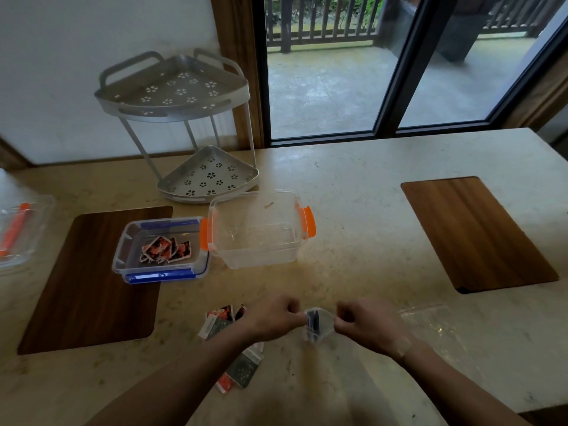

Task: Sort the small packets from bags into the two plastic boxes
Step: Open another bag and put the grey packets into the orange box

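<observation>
My left hand [273, 316] and my right hand [367, 325] both pinch a small clear bag [319, 325] between them, just above the counter's near edge; dark packets show inside it. Loose red-and-black packets [221, 321] lie on the counter by my left wrist, and more packets [242, 368] lie under my left forearm. The blue-clipped box [159, 250] to the left holds several red-and-black packets. The orange-clipped box [256, 229] beside it has no packets in it.
A grey two-tier corner rack [190, 124] stands behind the boxes. Dark wooden mats lie at left [92, 287] and right [476, 232]. A clear lid with orange clips [18, 232] sits at the far left. Crumpled clear plastic [442, 330] lies right of my right hand.
</observation>
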